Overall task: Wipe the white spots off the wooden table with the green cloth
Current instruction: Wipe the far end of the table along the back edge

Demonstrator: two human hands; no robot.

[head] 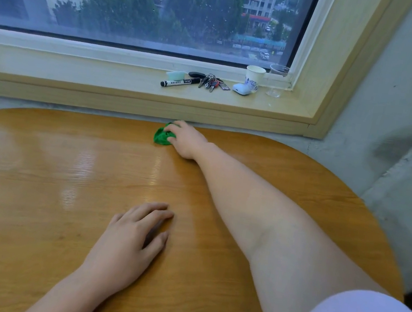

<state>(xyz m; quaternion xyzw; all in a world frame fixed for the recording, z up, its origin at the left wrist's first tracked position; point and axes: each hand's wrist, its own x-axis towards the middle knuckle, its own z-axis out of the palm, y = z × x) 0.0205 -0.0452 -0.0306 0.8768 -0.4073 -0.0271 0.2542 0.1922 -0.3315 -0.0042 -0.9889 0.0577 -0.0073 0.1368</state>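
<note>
Small bright green cloth [161,137], crumpled into a wad, at the far edge of the glossy wooden surface [37,170], grasped by right hand [187,139] fingers [174,131]. Left hand [130,240] flat, fingers released.

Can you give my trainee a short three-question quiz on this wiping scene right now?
1. Which hand is on the green cloth?
2. True or false: the left hand rests flat on the wooden table, away from the cloth.
3. The paper cup stands: A) on the table, B) on the window sill, C) in a hand.

Key:
1. The right hand, reaching to the table's far edge.
2. True.
3. B, beside the marker, the keys and the clear plastic cup.
</note>
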